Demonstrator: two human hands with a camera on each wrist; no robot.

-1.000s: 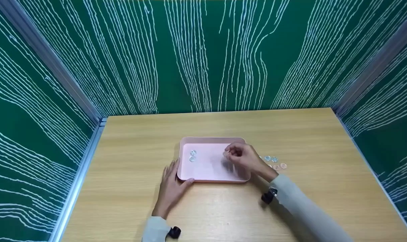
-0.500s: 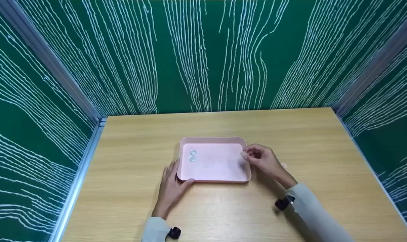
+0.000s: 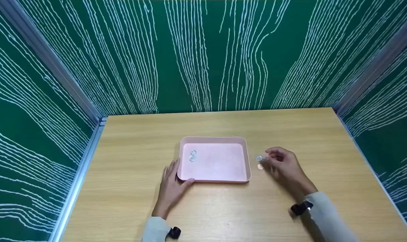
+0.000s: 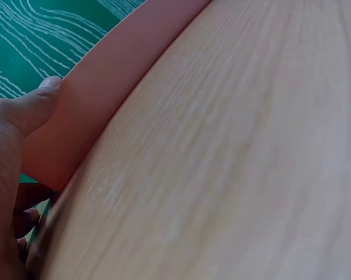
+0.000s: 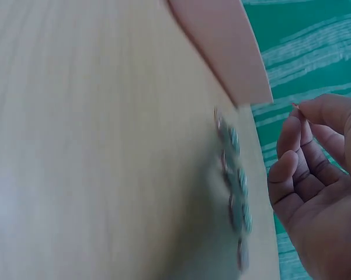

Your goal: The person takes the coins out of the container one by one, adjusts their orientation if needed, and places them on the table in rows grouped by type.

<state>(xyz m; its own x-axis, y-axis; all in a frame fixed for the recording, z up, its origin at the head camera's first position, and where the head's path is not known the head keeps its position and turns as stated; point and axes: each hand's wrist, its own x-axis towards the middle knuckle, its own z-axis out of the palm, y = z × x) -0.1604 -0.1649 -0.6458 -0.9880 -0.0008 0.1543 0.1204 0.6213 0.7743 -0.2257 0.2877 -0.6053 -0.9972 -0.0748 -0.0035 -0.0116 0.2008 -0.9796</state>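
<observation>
A pink tray [image 3: 216, 179] lies on the table. My left hand [image 3: 171, 190] rests against its near left corner, fingers along the left side and thumb on the front wall [image 4: 87, 111]. Inside the tray, towards the left, lie two clear, bluish gem-like discs [image 3: 193, 155]. Right of the tray my right hand [image 3: 285, 164] pinches a small, pale pinkish disc [image 3: 264, 155] between thumb and fingertips. A bluish disc [image 3: 259, 158] and a pinkish disc [image 3: 260, 166] show on the table beside it. In the right wrist view several discs [image 5: 233, 201] lie in two rows, blurred.
The wooden table [image 3: 129, 144] carries the tray near its middle. Green walls with white wavy lines [image 3: 190, 60] enclose its back and sides. A small black device [image 3: 301, 208] is worn on the right wrist, and another one [image 3: 174, 232] on the left.
My right hand has moved right, from above the tray to over the discs on the table, still pinching the small disc. The left hand and tray have stayed put.
</observation>
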